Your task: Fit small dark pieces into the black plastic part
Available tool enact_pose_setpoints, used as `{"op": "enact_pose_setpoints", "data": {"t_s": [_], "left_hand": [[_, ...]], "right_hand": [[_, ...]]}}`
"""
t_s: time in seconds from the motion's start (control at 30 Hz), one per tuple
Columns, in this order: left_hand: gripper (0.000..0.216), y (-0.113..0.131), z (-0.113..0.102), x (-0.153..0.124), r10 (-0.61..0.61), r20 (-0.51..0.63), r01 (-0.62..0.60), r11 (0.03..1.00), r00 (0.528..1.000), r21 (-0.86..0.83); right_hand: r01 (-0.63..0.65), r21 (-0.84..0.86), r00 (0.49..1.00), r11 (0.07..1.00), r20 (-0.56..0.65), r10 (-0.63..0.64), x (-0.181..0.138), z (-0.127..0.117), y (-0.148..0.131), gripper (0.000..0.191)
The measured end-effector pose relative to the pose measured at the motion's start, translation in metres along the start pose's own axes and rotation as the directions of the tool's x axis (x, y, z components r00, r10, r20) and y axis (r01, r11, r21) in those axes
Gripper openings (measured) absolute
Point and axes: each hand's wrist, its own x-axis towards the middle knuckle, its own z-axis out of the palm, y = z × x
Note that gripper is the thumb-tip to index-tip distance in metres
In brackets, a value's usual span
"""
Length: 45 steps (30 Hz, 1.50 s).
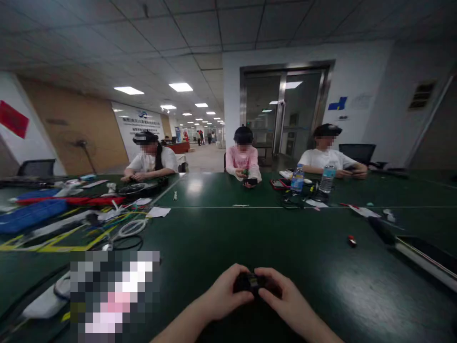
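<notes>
Between my two hands is a small black object (253, 282) with a paler patch in its middle; its kind is too dark and small to make out. My left hand (228, 290) grips its left side, thumb nearest me and fingers curled behind. From the right, my right hand (282, 293) pinches the same object between thumb and index finger. Both hands are just above or on the dark green table (200, 238); I cannot tell whether they touch it. The fingers hide much of the object's sides.
Coiled cables (132, 228), a blue tray (34, 216) and a white power strip (46, 300) lie at left. Bottles (326, 180) stand across the table. A small red-and-black item (352, 241) and a dark flat device (428, 255) are at right. Three people sit opposite.
</notes>
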Motion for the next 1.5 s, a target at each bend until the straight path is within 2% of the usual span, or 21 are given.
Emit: {"op": "enact_pose_setpoints", "data": {"t_s": [0.27,0.47,0.87,1.07,1.3,1.5], "left_hand": [[0.041,-0.002,-0.002,-0.002,0.057,0.015,-0.056,0.996,0.998,-0.063],[0.039,-0.002,-0.004,-0.002,0.057,0.037,-0.054,0.996,0.998,-0.066],[0.041,-0.002,-0.004,-0.003,0.021,0.05,-0.019,0.999,0.999,-0.043],[0.043,-0.002,-0.004,-0.002,0.04,0.047,-0.038,0.999,0.998,-0.033],[0.045,-0.002,-0.005,-0.002,0.039,0.057,-0.037,0.999,0.998,-0.027],[0.044,0.002,-0.006,-0.004,0.032,0.065,-0.03,0.999,0.997,-0.029]], "right_hand": [[0.064,-0.052,0.998,0.997,-0.004,-0.064,-0.001,0.003,-0.006,0.033],[0.078,-0.047,0.997,0.996,0.011,-0.078,-0.001,0.002,-0.009,0.028],[0.083,-0.067,0.996,0.994,0.021,-0.082,-0.001,0.002,-0.008,0.026],[0.103,-0.054,0.994,0.993,0.025,-0.102,-0.001,0.001,-0.01,0.023],[0.084,-0.045,0.996,0.996,0.02,-0.083,-0.001,0.002,0.001,0.024],[0.071,-0.054,0.997,0.996,0.028,-0.07,0.0,0.002,-0.003,0.025]]}}
